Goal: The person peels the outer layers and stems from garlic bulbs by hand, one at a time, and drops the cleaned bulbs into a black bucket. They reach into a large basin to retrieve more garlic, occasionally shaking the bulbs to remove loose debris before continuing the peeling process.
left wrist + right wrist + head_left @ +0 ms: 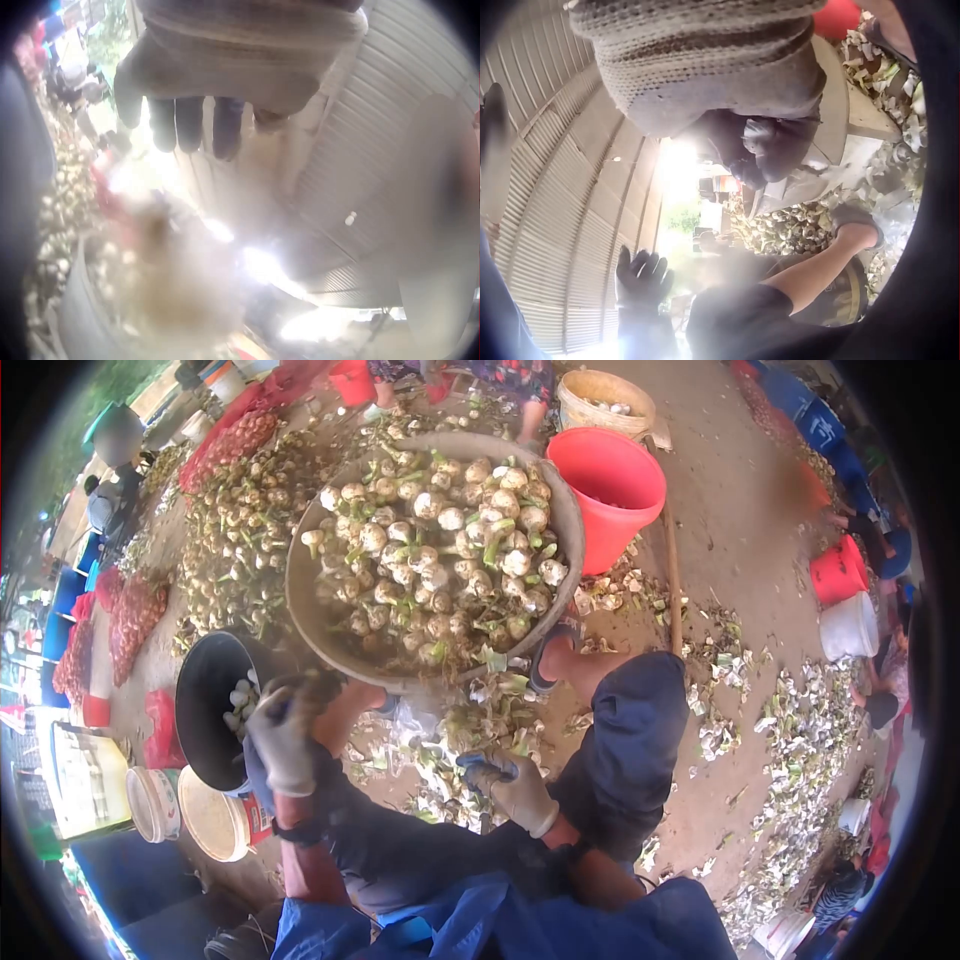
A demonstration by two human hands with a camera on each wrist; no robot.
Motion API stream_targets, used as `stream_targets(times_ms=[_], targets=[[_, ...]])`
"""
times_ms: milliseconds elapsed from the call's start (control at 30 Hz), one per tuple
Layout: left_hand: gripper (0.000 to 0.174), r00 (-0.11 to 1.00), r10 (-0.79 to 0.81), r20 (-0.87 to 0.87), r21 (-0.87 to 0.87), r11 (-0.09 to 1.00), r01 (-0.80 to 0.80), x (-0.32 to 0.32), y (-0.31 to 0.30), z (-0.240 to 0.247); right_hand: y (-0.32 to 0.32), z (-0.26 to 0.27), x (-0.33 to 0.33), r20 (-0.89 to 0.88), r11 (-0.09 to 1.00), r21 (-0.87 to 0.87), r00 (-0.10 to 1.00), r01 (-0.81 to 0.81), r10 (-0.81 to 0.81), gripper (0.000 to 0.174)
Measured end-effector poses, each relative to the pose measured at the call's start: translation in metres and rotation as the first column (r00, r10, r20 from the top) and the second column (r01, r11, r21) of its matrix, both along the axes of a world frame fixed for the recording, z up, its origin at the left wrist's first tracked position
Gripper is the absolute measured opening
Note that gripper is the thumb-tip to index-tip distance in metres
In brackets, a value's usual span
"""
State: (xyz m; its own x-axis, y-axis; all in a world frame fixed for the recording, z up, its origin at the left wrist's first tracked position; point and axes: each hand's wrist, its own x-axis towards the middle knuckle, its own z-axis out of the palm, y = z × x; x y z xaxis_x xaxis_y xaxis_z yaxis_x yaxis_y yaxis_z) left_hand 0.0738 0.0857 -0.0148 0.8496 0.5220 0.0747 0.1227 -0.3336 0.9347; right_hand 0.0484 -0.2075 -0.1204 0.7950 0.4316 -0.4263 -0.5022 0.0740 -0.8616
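Observation:
My left hand (285, 735), in a pale glove with dark fingertips, is over the near rim of a black bucket (215, 710) holding several white peeled bulbs (240, 700). Its fingers (189, 124) extend loosely in the left wrist view, with nothing held. Between my knees is my right hand (515, 790), gloved the same way. Its fingers (780, 146) curl inward around a small grey thing, mostly hidden, whose kind I cannot tell. Ahead of both hands stands a wide round basin (300, 600) heaped with garlic bulbs (430, 575) with cut green stems.
A red bucket (610, 510) and a cream bucket (605, 405) stand beyond the basin. More garlic (240, 530) lies heaped at left, near red mesh sacks (135, 620). White buckets (215, 820) stand at my left. Garlic skins (450, 790) litter the ground; a wooden pole (673, 580) lies at right.

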Motion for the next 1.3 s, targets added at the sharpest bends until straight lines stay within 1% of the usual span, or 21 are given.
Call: stream_targets(times_ms=[67,200,267,333,467,600,633,667,800,833,867,900,933,967,1000,1033,1067,1133,1200,1267,1300], targets=[[0.032,0.951,-0.271,-0.147,0.187,0.937,0.296,0.041,-0.018,0.001,-0.001,-0.006,0.003,-0.049,1.0,-0.008,0.999,-0.014,0.014,0.026],[0.055,0.915,-0.391,-0.099,0.509,0.77,0.384,0.136,-0.019,-0.057,0.003,-0.017,0.008,0.013,0.998,-0.055,1.0,-0.019,0.02,0.029],[0.058,0.902,-0.352,-0.25,0.602,0.673,0.429,0.171,-0.02,-0.07,0.004,-0.022,0.01,-0.031,0.986,-0.143,0.996,-0.083,0.08,0.028],[0.058,0.884,-0.335,-0.326,0.641,0.609,0.467,0.205,-0.025,-0.08,0.007,-0.023,0.011,-0.005,0.995,-0.094,1.0,0.018,-0.018,0.027],[0.054,0.831,-0.313,-0.461,0.781,0.301,0.547,0.254,-0.023,-0.098,0.012,-0.023,0.021,0.064,0.973,-0.222,0.994,-0.068,0.084,0.026],[0.048,0.787,-0.335,-0.518,0.75,0.264,0.606,0.277,-0.013,-0.109,0.008,0.001,0.036,0.135,0.952,-0.284,0.979,-0.111,0.154,0.025],[0.044,0.805,-0.401,-0.438,0.78,0.276,0.562,0.277,-0.007,-0.113,0.007,0.004,0.037,0.132,0.943,-0.307,0.976,-0.126,0.174,0.025],[0.046,0.792,-0.349,-0.5,0.724,0.334,0.604,0.275,0.004,-0.116,0.007,0.006,0.036,0.132,0.933,-0.33,0.972,-0.142,0.194,0.024],[0.03,0.92,-0.312,-0.237,0.697,0.605,0.384,0.226,0.016,-0.075,0.005,0.0,0.024,0.164,0.934,-0.334,0.969,-0.124,0.187,0.024],[0.025,0.943,-0.306,-0.134,0.666,0.677,0.314,0.203,0.016,-0.063,0.005,-0.002,0.019,0.183,0.958,-0.282,0.977,-0.054,0.109,0.024],[0.029,0.957,-0.269,-0.105,0.645,0.715,0.271,0.179,0.01,-0.043,0.006,-0.006,0.016,0.202,0.974,-0.227,0.979,0.011,0.036,0.025],[0.034,0.925,-0.38,-0.021,0.731,0.626,0.273,0.152,0.007,-0.029,0.008,-0.013,0.011,0.198,0.988,-0.123,0.978,0.088,-0.063,0.026],[0.038,0.962,-0.268,-0.054,0.465,0.846,0.262,0.121,-0.013,-0.01,0.006,-0.006,0.01,0.206,0.99,-0.119,0.977,0.075,-0.049,0.026],[0.041,0.95,-0.302,-0.073,0.332,0.891,0.309,0.091,-0.029,0.01,0.002,0.004,0.013,0.324,0.972,-0.209,0.945,0.112,-0.039,0.027],[0.041,0.914,-0.407,0.001,0.203,0.895,0.398,0.063,-0.048,0.024,0.001,0.012,0.015,0.436,0.943,-0.291,0.9,0.16,-0.018,0.029],[0.042,0.911,-0.411,-0.017,0.289,0.871,0.398,0.034,-0.037,-0.009,0.002,0.015,0.014,0.499,0.954,-0.242,0.866,0.175,-0.032,0.036],[0.046,0.912,-0.408,-0.045,0.157,0.899,0.41,0.011,-0.062,0.005,0.003,0.021,0.013,0.508,0.956,-0.243,0.861,0.162,-0.017,0.036],[0.049,0.852,-0.475,-0.218,0.072,0.863,0.5,-0.031,-0.078,-0.002,0.006,0.034,0.012,0.725,0.951,-0.268,0.682,0.156,0.093,0.038],[0.05,0.808,-0.495,-0.32,0.126,0.823,0.555,-0.055,-0.098,-0.011,0.007,0.027,0.004,0.751,0.95,-0.303,0.632,0.069,0.193,0.035],[0.054,0.807,-0.463,-0.367,0.249,0.787,0.565,-0.064,-0.11,-0.012,0.008,0.016,-0.004,0.642,0.898,-0.417,0.654,-0.139,0.399,0.028],[0.056,0.804,-0.487,-0.34,0.205,0.797,0.569,-0.067,-0.11,-0.017,0.006,0.018,-0.006,0.601,0.889,-0.431,0.686,-0.155,0.411,0.022]])
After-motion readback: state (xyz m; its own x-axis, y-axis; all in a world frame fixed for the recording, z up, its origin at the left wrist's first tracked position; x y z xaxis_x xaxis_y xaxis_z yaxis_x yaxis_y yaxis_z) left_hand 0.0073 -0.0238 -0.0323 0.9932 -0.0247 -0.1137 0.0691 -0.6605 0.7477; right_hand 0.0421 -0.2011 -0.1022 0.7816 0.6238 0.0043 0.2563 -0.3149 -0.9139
